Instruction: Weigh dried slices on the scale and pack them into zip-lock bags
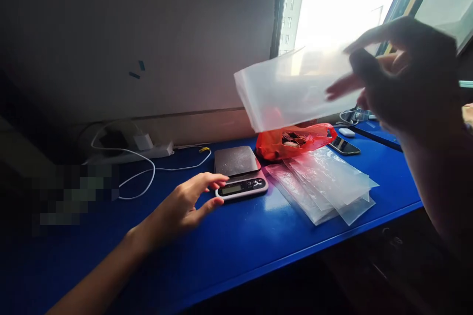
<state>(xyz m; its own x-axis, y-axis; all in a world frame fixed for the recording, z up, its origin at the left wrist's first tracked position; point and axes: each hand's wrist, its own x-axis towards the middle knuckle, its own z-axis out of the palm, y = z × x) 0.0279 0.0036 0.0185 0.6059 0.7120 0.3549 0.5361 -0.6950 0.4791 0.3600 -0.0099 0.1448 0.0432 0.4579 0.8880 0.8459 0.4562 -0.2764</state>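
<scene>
Raised in front of the window, my right hand [395,66] pinches a clear plastic bag [284,91] by its right end. The bag hangs out to the left, flat and see-through. My left hand [194,199] is held over the blue table with thumb and fingers apart and nothing between them. Its fingertips are at the left front corner of a digital kitchen scale [236,160]; whether they touch it I cannot tell. A fanned stack of clear plastic bags [328,187] lies right of the scale. Behind it sits a red plastic bag [269,145] with dark, reddish contents.
A black phone [345,145] and a white earbud case [346,132] lie at the back right. A white power strip [148,152] with a plugged-in charger and white cable [153,177] runs along the wall. The blue table's [288,256] front edge slants up rightwards.
</scene>
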